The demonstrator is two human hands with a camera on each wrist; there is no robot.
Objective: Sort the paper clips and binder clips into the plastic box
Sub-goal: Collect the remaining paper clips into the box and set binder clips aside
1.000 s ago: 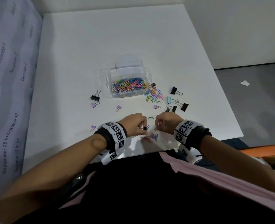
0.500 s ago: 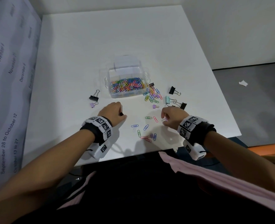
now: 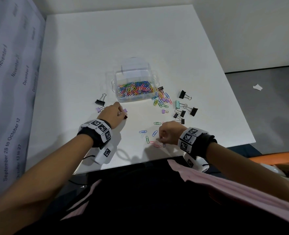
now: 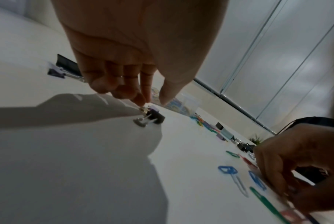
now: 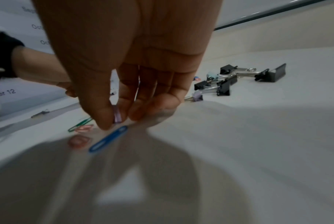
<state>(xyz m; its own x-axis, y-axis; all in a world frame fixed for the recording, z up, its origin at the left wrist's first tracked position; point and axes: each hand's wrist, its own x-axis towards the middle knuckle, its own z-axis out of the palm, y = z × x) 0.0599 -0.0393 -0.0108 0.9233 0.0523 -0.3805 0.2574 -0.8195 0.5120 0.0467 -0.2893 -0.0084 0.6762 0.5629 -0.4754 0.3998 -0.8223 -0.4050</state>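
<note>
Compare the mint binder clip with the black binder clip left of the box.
The mint binder clip lies right of the plastic box, close to other clips; the black binder clip lies left of it with only a small purple one nearby. The mint body is pale green and looks smaller, the other black. Both rest untouched on the table, silver wire handles showing.

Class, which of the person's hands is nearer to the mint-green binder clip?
Right. The right hand is just below the mint-green binder clip, toward the person; the left hand is far across the table, left of the plastic box.
</note>
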